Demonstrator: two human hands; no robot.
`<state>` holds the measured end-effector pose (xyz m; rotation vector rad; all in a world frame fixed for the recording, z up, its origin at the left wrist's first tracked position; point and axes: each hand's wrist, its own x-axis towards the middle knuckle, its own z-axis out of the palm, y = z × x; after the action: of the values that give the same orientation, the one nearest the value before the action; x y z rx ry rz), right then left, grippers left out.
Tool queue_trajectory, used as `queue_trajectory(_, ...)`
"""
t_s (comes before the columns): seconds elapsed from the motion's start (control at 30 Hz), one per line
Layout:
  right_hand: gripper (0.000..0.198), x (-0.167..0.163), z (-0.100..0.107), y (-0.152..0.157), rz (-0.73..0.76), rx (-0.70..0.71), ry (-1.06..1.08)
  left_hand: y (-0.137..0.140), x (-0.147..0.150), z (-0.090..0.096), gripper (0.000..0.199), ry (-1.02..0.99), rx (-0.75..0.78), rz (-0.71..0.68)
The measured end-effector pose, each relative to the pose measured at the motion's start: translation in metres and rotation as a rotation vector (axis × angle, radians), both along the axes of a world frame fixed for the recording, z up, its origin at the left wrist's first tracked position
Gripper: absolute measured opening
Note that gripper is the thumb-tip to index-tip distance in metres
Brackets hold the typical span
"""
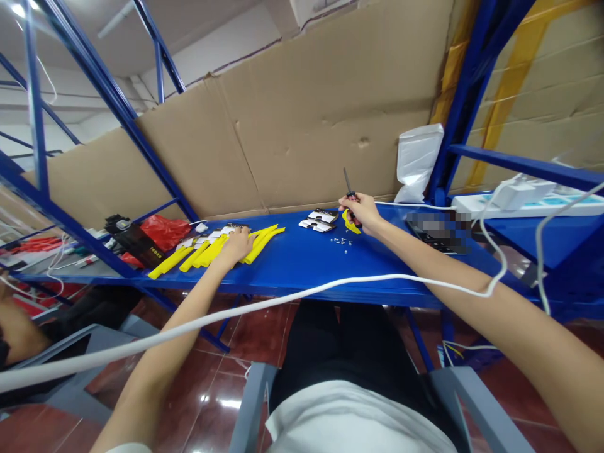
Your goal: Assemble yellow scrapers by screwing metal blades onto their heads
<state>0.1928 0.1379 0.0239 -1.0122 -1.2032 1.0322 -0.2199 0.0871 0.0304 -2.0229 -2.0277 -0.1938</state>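
On the blue bench point(292, 270), yellow strips point(207, 253) lay beneath the left hand point(238, 244); whether its fingers gripped one could not be determined. The right hand point(363, 211) had fingers curled around a screwdriver point(348, 181), blade up, near small parts point(343, 241).

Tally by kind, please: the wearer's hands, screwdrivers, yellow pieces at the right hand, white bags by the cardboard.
Left hand and right hand: 2
Screwdriver: 1
Yellow piece: 1
White bag: 1
Total: 5
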Motion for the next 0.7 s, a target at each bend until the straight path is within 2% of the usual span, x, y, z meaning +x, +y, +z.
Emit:
queue_trajectory(0.1, 0.02, 0.0, 0.0, 0.0, -0.006, -0.002, -0.016, 0.002, 0.021, 0.001, 0.046, 0.019, 0.045, -0.067)
queue_trajectory(0.2, 0.021, 0.0, 0.0, 0.0, -0.018, 0.002, -0.039, 0.003, 0.045, -0.001, 0.045, 0.047, 0.001, -0.173)
queue_trajectory(0.33, 0.02, 0.001, -0.001, 0.0, -0.03, 0.01, -0.1, 0.007, 0.071, -0.006, 0.047, 0.124, -0.06, -0.12)
queue_trajectory(0.53, 0.018, 0.004, -0.004, 0.007, -0.072, 0.04, -0.256, 0.006, 0.078, -0.003, 0.046, 0.109, -0.081, -0.061)
queue_trajectory(0.7, 0.016, 0.02, -0.006, 0.018, -0.168, 0.045, -0.541, -0.004, 0.078, 0.003, 0.04, 0.051, -0.034, -0.081)
